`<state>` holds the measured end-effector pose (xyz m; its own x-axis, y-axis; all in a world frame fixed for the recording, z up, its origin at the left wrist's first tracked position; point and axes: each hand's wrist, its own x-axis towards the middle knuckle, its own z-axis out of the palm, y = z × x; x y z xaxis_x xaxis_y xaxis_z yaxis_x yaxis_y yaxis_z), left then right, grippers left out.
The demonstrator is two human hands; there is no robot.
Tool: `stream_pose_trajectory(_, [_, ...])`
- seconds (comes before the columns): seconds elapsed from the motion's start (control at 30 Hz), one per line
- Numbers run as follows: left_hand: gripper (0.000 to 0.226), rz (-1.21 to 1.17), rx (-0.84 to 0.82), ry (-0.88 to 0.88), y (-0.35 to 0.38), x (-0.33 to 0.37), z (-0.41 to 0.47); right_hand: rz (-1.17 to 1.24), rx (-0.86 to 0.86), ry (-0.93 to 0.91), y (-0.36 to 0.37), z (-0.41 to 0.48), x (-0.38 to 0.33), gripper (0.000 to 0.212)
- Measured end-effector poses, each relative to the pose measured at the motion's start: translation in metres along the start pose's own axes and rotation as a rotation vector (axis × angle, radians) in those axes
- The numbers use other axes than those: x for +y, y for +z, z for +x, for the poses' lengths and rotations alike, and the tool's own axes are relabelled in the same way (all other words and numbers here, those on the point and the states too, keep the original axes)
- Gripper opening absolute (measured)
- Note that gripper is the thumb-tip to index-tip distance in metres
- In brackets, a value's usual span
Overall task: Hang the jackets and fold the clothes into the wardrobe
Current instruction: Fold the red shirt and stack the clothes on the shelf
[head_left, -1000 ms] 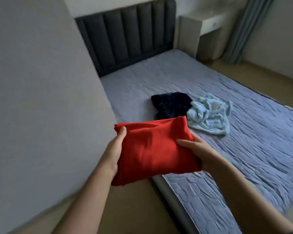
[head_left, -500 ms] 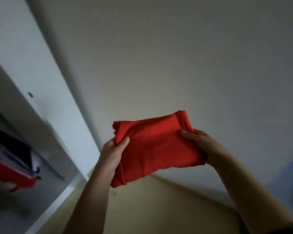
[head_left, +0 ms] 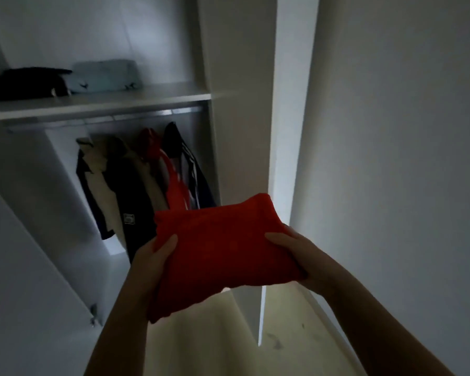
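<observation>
Head view: left hand point(head_left: 154, 257) and right hand point(head_left: 296, 257) grip opposite ends of the folded red garment point(head_left: 223, 248); soft, light, likely to unfold unless held underneath.

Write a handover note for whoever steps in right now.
Left hand and right hand each grip one end of the folded red garment, before the open wardrobe.
Shelf: folded black garment and folded light blue garment, side by side.
Rail: jackets hanging.
Done: jackets hung, two folds shelved, red one folded.
Left: set the red garment on the shelf, likely right of the light blue one.
</observation>
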<state>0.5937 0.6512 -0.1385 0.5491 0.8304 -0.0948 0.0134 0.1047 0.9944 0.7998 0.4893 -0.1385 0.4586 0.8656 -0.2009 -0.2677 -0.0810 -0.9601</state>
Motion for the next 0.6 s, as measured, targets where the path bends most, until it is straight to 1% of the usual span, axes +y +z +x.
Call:
stream_pose_trajectory(0.07, [0.038, -0.026, 0.083, -0.003, -0.017, 0.004, 0.016, -0.040, -0.054, -0.015, 0.017, 0.037, -0.007, 0.052])
stream_pose_trajectory(0.17, [0.041, -0.083, 0.158, -0.001, -0.044, 0.022, 0.042, -0.037, -0.128, -0.057, 0.042, 0.091, -0.026, 0.048])
stream_pose_trajectory(0.27, [0.042, -0.164, 0.174, -0.038, -0.074, 0.042, 0.075, -0.035, -0.208, -0.107, 0.070, 0.144, -0.049, 0.041])
stream_pose_trajectory(0.33, [0.042, -0.230, 0.149, -0.048, -0.095, 0.057, 0.102, -0.043, -0.220, -0.113, 0.091, 0.179, -0.065, 0.040])
stream_pose_trajectory(0.4, [0.038, -0.242, 0.127, -0.025, -0.113, 0.075, 0.133, -0.047, -0.220, -0.113, 0.110, 0.217, -0.080, 0.038])
stream_pose_trajectory(0.5, [0.026, -0.159, 0.180, 0.065, -0.142, 0.099, 0.191, -0.055, -0.228, -0.140, 0.140, 0.275, -0.102, 0.040])
stream_pose_trajectory(0.6, [0.011, -0.121, 0.183, 0.122, -0.173, 0.125, 0.256, -0.063, -0.200, -0.179, 0.170, 0.334, -0.124, 0.026])
